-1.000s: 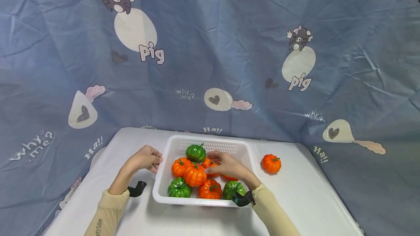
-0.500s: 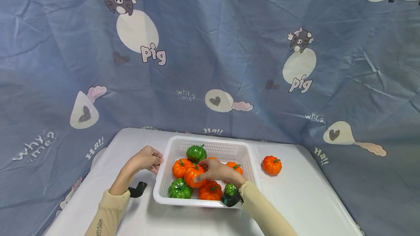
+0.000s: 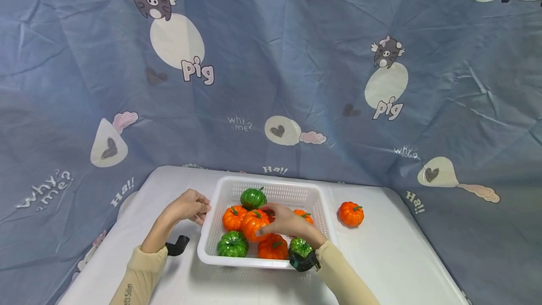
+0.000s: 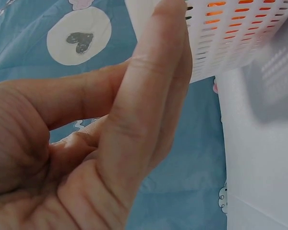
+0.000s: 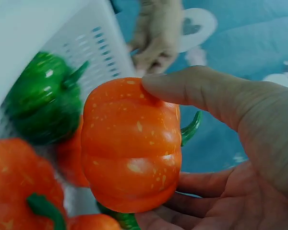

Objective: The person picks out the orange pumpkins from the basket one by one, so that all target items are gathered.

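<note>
A white perforated plastic basket (image 3: 271, 262) in the head view contains several small orange and green pumpkins. My right hand (image 3: 288, 220) reaches in and holds an orange pumpkin (image 3: 253, 228), thumb on one side and fingers on the other. In the right wrist view this pumpkin (image 5: 132, 148) shows yellow specks and a green stem pointing toward the palm. My left hand (image 3: 188, 205) is at the basket's left side with nothing in its grasp. Its fingertips are right at the basket wall (image 4: 206, 57) in the left wrist view, fingers nearly straight.
One orange pumpkin (image 3: 350, 214) sits on the white table (image 3: 381, 258), right of the basket. Inside, green pumpkins (image 3: 233, 244) lie at the front and back, beside other orange ones (image 3: 234, 218). A blue patterned cloth (image 3: 271, 60) hangs behind and around the table.
My right hand has moved left from the basket's middle onto the orange pumpkin and gripped it, then shifted it slightly right. My left hand has stayed at the basket's side.
</note>
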A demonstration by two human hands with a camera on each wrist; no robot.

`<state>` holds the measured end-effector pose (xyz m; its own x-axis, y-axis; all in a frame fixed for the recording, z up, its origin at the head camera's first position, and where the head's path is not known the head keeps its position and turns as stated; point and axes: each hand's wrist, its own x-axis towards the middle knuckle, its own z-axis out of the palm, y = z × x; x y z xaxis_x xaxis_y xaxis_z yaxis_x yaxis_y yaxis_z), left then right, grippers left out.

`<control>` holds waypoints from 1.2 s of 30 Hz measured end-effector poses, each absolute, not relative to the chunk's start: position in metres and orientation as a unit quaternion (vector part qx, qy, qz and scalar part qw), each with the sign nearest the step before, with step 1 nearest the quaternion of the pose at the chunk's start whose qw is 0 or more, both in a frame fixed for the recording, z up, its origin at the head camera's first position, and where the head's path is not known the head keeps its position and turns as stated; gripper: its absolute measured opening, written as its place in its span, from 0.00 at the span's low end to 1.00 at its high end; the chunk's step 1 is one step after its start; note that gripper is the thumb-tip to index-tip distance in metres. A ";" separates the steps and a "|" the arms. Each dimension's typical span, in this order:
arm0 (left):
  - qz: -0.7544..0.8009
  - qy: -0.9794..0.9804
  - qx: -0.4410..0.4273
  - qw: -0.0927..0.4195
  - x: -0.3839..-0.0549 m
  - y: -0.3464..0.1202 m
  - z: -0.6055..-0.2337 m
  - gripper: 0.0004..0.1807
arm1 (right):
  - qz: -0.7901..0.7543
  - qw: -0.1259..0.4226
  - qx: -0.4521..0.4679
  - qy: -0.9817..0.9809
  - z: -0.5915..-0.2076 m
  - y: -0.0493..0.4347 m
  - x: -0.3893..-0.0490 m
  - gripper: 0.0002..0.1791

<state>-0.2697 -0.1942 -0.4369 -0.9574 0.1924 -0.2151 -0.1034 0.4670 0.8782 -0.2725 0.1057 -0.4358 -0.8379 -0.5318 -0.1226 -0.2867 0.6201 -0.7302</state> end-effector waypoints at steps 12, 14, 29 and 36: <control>0.511 0.847 0.014 0.148 -0.269 -0.192 -0.437 0.18 | -0.449 0.151 -0.233 0.849 -0.416 0.145 -0.255 0.39; 0.511 0.847 0.014 0.148 -0.268 -0.191 -0.437 0.18 | -0.462 0.144 -0.226 0.845 -0.412 0.155 -0.253 0.39; 0.507 0.848 0.018 0.151 -0.271 -0.195 -0.437 0.19 | -0.516 0.045 -0.140 0.844 -0.386 0.258 -0.251 0.43; 0.508 0.848 0.018 0.153 -0.272 -0.195 -0.438 0.19 | -0.476 -0.014 -0.021 0.879 -0.396 0.326 -0.258 0.45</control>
<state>-0.2719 -0.1946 -0.4381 -0.9524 0.1862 -0.2413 -0.1248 0.4839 0.8662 -0.2579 0.3262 -0.3964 -0.9987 -0.0238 0.0445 -0.0502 0.5465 -0.8360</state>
